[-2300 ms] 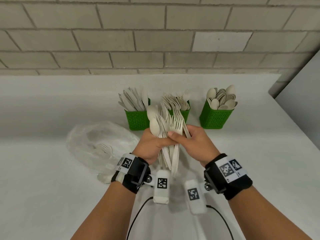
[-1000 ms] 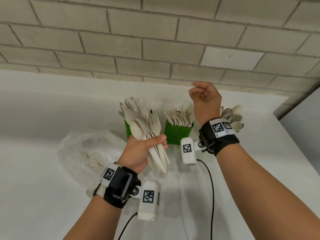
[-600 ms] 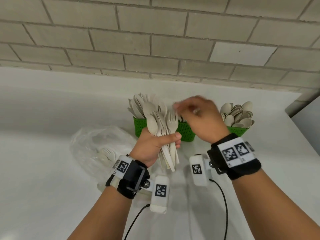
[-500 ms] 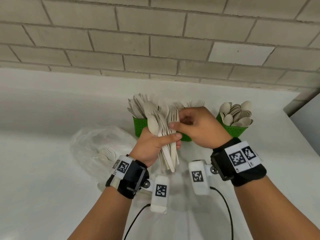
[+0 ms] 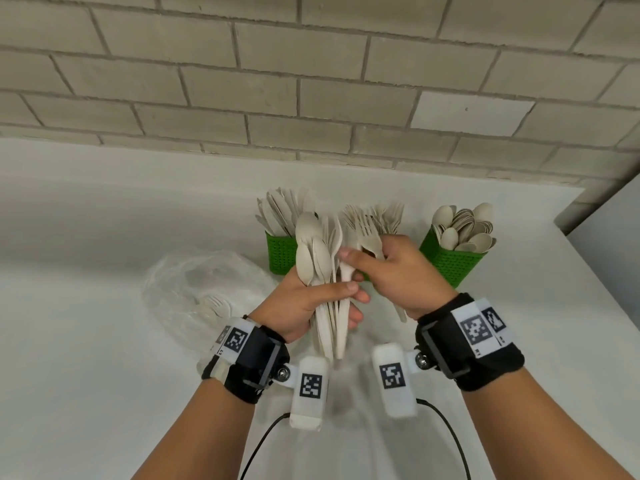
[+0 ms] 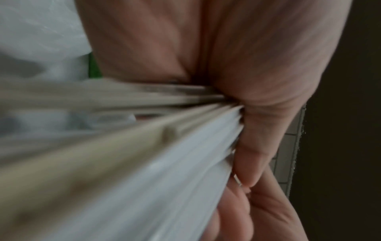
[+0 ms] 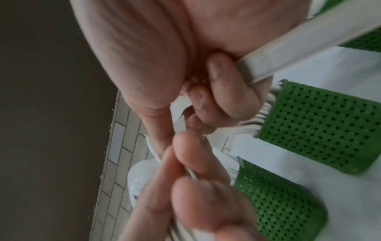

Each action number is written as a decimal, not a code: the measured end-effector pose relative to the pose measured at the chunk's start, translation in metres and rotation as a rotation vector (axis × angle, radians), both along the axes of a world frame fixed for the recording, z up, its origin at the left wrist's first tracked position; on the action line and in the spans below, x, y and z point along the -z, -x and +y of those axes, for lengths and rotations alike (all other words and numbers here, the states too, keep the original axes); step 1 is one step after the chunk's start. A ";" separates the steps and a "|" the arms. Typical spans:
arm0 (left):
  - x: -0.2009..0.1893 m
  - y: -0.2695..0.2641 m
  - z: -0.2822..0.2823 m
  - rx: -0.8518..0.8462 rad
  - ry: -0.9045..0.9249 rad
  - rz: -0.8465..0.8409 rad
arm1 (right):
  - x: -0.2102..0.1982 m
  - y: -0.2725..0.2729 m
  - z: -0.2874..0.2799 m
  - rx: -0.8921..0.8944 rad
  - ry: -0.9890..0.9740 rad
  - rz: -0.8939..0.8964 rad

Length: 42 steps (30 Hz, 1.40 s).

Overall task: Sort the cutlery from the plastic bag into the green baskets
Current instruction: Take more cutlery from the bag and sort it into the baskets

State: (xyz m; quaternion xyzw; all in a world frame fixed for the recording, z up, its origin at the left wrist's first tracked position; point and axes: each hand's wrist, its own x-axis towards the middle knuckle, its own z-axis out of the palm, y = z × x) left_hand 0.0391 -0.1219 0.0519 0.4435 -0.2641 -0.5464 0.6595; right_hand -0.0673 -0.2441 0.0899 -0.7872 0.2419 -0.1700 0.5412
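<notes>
Cutlery [image 5: 323, 271], a thick bundle of pale spoons and forks, stands upright at centre frame in the head view, clamped in the left hand [image 5: 301, 303] with fingers and thumb wrapped round the handles. Over on the left wrist view, blurred handles [image 6: 144, 138] fan out from that closed fist, thumb pressed against them.

Right hand [image 5: 398, 275] is in close, just right of the bundle, fingers curled round a fork [image 5: 372, 242] whose tines poke up above the knuckles and whose handle tip shows below the wrist. Its thumb reaches across to touch the bundle. The right wrist view shows those fingers [image 7: 224, 84] folded tight over a pale handle.

Behind the hands, three green baskets in a row on the white table [image 5: 86, 375]: the left basket [image 5: 281, 252] packed with what look like knives, the middle basket mostly hidden behind the hands with fork heads [image 5: 384, 213] rising above them, and the right basket [image 5: 450, 265] full of spoons.

Plastic bag [image 5: 201, 292], clear and crumpled, lies at centre left on the table, beside the left wrist, with a few pieces still showing inside.
</notes>
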 end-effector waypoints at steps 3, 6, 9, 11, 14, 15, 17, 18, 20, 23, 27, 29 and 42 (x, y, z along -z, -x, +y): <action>0.004 -0.001 0.000 -0.070 0.003 0.031 | 0.004 -0.004 -0.003 0.216 0.005 -0.093; 0.009 -0.002 0.002 -0.115 -0.018 0.000 | -0.003 -0.007 -0.003 0.390 -0.293 -0.319; 0.012 -0.004 0.002 -0.118 -0.032 -0.106 | -0.011 -0.002 0.003 0.290 -0.278 -0.283; 0.010 -0.004 0.000 -0.104 -0.023 -0.178 | -0.009 -0.001 0.009 0.101 -0.028 -0.101; 0.009 -0.002 -0.001 -0.080 0.009 -0.185 | 0.002 -0.003 0.009 0.077 0.069 -0.076; 0.010 -0.003 0.000 -0.085 0.019 -0.160 | 0.003 -0.004 0.005 0.162 0.030 -0.119; 0.013 -0.004 0.004 -0.100 0.036 -0.095 | -0.001 -0.005 -0.002 0.356 -0.125 -0.250; 0.014 -0.005 0.004 -0.102 0.045 -0.065 | -0.005 -0.006 -0.005 0.423 -0.230 -0.318; 0.015 -0.007 0.004 -0.105 0.049 -0.039 | -0.013 -0.006 -0.006 0.474 -0.452 -0.469; 0.015 -0.009 0.003 -0.113 0.031 -0.069 | -0.012 -0.005 -0.007 0.466 -0.556 -0.456; 0.014 -0.010 0.001 -0.045 0.035 -0.122 | -0.004 -0.005 0.004 0.227 -0.245 -0.108; 0.012 -0.009 0.000 0.002 0.046 -0.162 | -0.002 -0.006 0.014 0.045 -0.139 -0.040; 0.018 -0.014 0.007 -0.057 0.037 0.143 | 0.000 -0.005 -0.012 0.455 -0.466 -0.511</action>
